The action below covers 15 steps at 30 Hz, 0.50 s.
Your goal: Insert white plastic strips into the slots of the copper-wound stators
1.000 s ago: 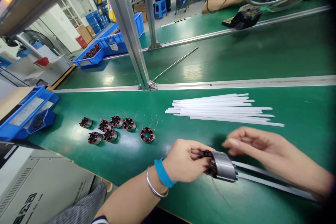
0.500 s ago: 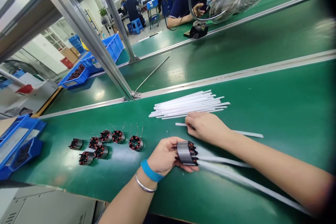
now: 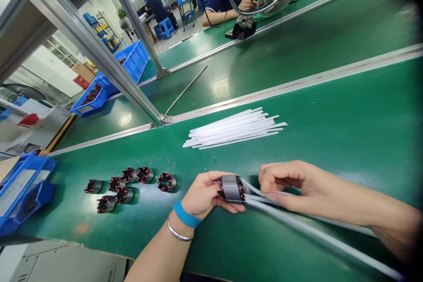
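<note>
Right hand (image 3: 291,183) moved nearer stator (image 3: 231,188), pinching white strip (image 3: 253,189) (left hand (image 3: 203,194) grips stator).

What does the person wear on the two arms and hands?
The left hand and the right hand are bare, without gloves, and no sleeves show on the forearms. The left wrist carries a blue band and, behind it, a thin silver bangle.

Green bench (image 3: 330,110), white strips (image 3: 234,128), grey stator (image 3: 231,188) with seemingly copper-red windings (image 3: 243,190), blue wristband (image 3: 185,216)
</note>
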Each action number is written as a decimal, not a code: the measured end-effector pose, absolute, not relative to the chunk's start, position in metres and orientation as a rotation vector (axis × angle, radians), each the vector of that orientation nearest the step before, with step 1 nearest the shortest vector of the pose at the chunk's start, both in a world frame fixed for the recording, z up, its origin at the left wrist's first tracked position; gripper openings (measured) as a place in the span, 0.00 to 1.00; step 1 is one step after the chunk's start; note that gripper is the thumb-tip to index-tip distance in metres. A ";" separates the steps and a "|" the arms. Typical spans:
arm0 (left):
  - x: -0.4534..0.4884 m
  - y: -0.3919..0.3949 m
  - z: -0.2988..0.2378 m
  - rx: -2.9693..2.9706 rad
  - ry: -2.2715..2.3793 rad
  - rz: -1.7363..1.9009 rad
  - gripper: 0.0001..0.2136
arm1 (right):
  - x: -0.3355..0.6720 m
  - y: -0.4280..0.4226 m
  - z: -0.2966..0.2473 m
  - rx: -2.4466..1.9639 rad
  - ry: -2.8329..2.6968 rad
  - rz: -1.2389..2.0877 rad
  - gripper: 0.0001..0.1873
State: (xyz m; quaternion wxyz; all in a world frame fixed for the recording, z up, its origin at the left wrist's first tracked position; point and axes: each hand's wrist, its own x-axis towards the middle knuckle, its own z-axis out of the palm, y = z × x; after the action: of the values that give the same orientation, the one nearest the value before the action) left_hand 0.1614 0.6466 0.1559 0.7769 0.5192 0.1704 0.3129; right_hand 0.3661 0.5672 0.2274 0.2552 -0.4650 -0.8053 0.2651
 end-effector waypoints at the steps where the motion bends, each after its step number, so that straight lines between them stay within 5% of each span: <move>1: 0.161 0.647 0.156 1.112 0.367 0.676 0.24 | 0.367 0.566 0.229 -1.259 -2.193 0.695 0.10; 10: 0.164 0.632 0.160 1.138 0.401 0.736 0.30 | 0.348 0.584 0.199 -1.339 -1.952 0.704 0.10; 15: 0.174 0.629 0.149 1.232 0.547 0.882 0.26 | 0.346 0.588 0.184 -1.417 -1.848 0.758 0.14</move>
State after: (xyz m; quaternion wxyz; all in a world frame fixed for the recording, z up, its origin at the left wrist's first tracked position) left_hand 0.1745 0.6285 0.1487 0.6929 0.5514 0.2449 0.3948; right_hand 0.3458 0.5884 0.1835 0.3393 -0.5444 -0.7098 0.2910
